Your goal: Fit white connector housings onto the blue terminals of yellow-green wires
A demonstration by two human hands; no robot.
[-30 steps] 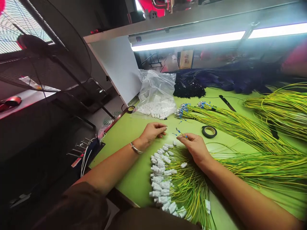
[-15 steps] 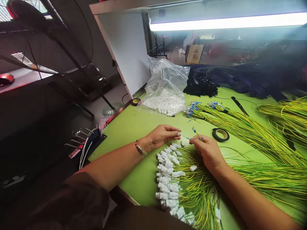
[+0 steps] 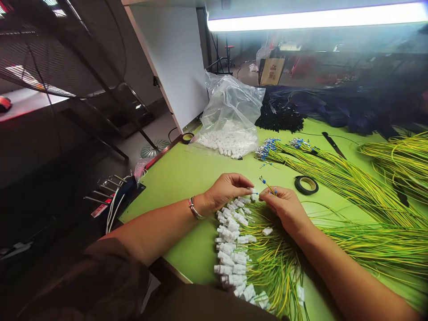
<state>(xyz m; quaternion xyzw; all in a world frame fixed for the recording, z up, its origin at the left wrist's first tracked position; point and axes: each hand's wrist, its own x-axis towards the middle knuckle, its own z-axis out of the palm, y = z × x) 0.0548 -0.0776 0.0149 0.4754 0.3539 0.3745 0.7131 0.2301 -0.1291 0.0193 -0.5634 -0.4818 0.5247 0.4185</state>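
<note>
My left hand (image 3: 230, 191) pinches a small white connector housing (image 3: 253, 191) at its fingertips; the fingers partly cover it. Facing it, my right hand (image 3: 284, 203) is closed on yellow-green wires (image 3: 270, 185) with blue-collared metal terminals. One blue terminal (image 3: 257, 193) sticks out from the right fingertips and meets the housing's edge; how deep it sits I cannot tell. Just below my hands lies a curved row of white connectors (image 3: 230, 240) with yellow-green wires (image 3: 277, 263) running off to the right. A loose white connector (image 3: 267, 231) rests on those wires.
A clear plastic bag (image 3: 230, 111) of white housings stands at the back of the green table (image 3: 187, 178). Black tape (image 3: 306, 184) lies right of my hands. Behind it stretch a wire bundle (image 3: 327, 171), a dark blade-like strip (image 3: 333, 145) and black parts (image 3: 281, 117). A lamp (image 3: 317, 17) hangs overhead.
My right hand has moved left, bringing the blue terminal up to the white housing in my left hand. The gap between them has closed. The camera view has shifted slightly.
</note>
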